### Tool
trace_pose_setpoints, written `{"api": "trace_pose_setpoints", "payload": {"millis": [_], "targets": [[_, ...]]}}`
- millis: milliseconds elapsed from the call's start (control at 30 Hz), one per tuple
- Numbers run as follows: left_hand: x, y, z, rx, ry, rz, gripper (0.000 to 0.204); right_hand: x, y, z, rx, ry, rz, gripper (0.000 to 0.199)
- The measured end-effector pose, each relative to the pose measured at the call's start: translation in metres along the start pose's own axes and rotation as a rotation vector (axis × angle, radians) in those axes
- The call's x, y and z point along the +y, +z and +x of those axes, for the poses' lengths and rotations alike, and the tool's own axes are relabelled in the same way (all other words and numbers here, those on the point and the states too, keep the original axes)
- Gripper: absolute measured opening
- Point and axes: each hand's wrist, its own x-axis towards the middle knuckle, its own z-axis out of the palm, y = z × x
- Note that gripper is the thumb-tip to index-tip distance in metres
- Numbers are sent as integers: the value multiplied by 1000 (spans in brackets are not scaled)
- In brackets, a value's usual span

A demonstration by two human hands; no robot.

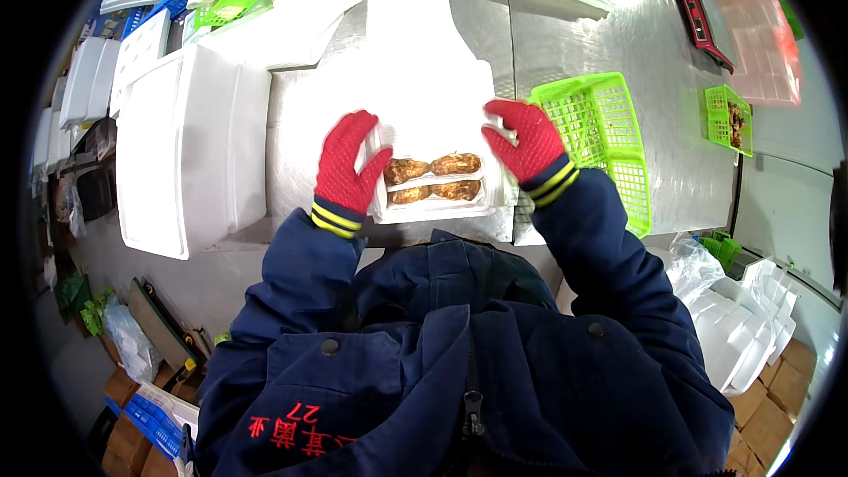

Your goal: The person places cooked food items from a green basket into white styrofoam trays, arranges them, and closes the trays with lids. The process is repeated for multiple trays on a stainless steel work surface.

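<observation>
A white foam tray (437, 137) lies on the steel table (654, 79) just in front of me. Several brown mushrooms (433, 178) fill its near end. My left hand (347, 162), in a red glove, grips the tray's left edge beside the mushrooms. My right hand (525, 139), also in a red glove, holds the tray's right edge at its far corner. Both forearms wear dark blue sleeves with yellow-striped cuffs.
An empty green plastic basket (601, 137) sits right of the tray. A large white foam box (190, 146) stands on the left. A smaller green basket (729, 119), a pink crate (760, 40) and a red-black tool (700, 25) lie far right. Stacked foam trays (742, 327) sit low right.
</observation>
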Motion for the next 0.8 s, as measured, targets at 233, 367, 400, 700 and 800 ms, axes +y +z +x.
{"api": "trace_pose_setpoints", "payload": {"millis": [233,367,400,700,800], "targets": [[-47,39,42,-52,-592,-401,75,39,17,84,-214,559,317,83],[-40,31,31,-105,-588,-373,75,50,15,66,-173,381,368,82],[-38,29,27,-105,-584,-377,75,38,13,57,-96,419,370,73],[-39,36,10,-154,-302,-184,77,-4,0,17,26,191,465,37],[-28,34,2,-97,-597,-492,71,15,23,2,25,134,-111,60]]}}
